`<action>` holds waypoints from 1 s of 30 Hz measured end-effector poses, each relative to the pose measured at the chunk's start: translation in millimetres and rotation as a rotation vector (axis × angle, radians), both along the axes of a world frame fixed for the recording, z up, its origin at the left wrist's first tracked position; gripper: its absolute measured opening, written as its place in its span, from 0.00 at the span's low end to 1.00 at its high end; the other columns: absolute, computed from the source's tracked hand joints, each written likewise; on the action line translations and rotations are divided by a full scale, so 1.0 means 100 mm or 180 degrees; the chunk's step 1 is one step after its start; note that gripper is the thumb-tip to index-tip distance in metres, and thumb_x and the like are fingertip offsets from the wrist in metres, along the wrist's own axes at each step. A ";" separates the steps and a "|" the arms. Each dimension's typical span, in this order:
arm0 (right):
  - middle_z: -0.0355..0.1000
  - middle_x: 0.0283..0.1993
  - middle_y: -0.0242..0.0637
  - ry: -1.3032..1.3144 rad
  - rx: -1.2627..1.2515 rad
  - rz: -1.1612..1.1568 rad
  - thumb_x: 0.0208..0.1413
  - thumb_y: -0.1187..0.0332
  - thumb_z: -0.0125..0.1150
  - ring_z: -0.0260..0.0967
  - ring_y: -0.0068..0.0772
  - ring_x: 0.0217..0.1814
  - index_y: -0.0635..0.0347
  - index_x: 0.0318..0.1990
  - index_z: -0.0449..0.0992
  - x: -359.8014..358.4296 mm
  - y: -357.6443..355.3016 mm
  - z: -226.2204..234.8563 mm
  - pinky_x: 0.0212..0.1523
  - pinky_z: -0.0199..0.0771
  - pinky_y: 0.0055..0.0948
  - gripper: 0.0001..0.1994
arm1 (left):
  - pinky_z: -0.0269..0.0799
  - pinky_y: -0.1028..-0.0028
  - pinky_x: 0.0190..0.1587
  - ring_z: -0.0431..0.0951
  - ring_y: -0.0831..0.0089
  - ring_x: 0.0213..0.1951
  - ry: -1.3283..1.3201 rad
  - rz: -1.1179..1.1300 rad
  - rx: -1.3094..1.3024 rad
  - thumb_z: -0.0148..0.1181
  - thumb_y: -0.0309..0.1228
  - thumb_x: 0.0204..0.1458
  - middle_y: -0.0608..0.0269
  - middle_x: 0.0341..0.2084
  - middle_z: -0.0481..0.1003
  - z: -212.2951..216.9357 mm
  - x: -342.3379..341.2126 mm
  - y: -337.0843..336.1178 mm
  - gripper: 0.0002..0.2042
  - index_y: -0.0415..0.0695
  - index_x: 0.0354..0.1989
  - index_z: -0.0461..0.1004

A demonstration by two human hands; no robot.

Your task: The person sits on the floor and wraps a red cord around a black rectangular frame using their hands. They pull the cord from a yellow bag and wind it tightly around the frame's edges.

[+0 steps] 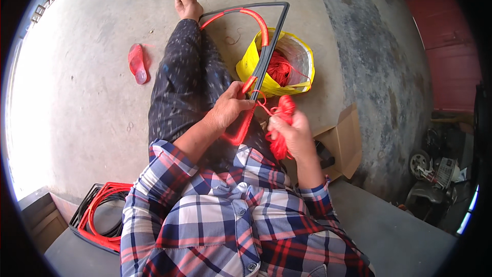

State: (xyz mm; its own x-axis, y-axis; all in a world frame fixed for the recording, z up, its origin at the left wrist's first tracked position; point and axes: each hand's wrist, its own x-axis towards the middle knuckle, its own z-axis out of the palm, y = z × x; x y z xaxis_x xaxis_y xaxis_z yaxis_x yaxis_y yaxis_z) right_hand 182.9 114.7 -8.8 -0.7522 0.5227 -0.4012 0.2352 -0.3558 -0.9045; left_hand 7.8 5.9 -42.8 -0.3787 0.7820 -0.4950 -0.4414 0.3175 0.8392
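A dark frame [277,28] of bent rod, partly wrapped in red cord, lies across my lap and reaches up toward my bare foot. My left hand [229,106] grips it where several rods run side by side. Below that hand, a corner of the frame is covered in red wrapping [238,136]. My right hand [293,132] is closed around a bundle of red cord [285,106], just right of the frame. A strand of the cord runs from the bundle to the rods beside my left fingers.
A yellow bag [248,61] holding more red cord [280,66] stands beyond my hands. An open cardboard box [346,141] sits at the right. More red and black frames [105,215] lie on the bench at lower left. A red slipper [136,63] lies on the floor.
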 end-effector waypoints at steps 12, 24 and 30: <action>0.68 0.32 0.29 0.0540 -0.0299 0.0359 0.56 0.76 0.58 0.64 0.14 0.25 0.61 0.44 0.70 0.12 -0.36 0.42 0.26 0.66 0.18 0.09 | 0.64 0.75 0.43 0.67 0.77 0.36 -0.0353 0.0316 -0.0183 0.55 0.31 0.52 0.68 0.34 0.70 -0.02 0.00 0.11 0.11 0.44 0.43 0.70; 0.73 0.35 0.30 -0.0030 0.0458 -0.0604 0.55 0.72 0.65 0.67 0.15 0.31 0.62 0.43 0.74 -0.15 0.08 0.03 0.31 0.68 0.18 0.10 | 0.69 0.73 0.43 0.72 0.76 0.37 -0.0371 0.0274 -0.0197 0.53 0.28 0.55 0.65 0.35 0.73 0.03 -0.02 0.10 0.11 0.43 0.46 0.70; 0.70 0.32 0.22 -0.0017 -0.0067 -0.0402 0.56 0.68 0.68 0.64 0.12 0.30 0.58 0.40 0.77 -0.27 0.02 -0.23 0.31 0.65 0.17 0.08 | 0.71 0.73 0.45 0.74 0.74 0.39 -0.0194 0.0224 -0.0200 0.52 0.26 0.56 0.62 0.37 0.73 -0.15 -0.03 0.09 0.13 0.42 0.50 0.68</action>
State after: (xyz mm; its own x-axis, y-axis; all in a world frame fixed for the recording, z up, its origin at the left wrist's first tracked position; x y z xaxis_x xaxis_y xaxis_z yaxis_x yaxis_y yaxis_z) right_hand 156.0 116.6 -31.6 -0.6788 0.6045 -0.4169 0.1921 -0.4018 -0.8954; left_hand 5.3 15.2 -57.7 -0.3993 0.7212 -0.5661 -0.5140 0.3352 0.7896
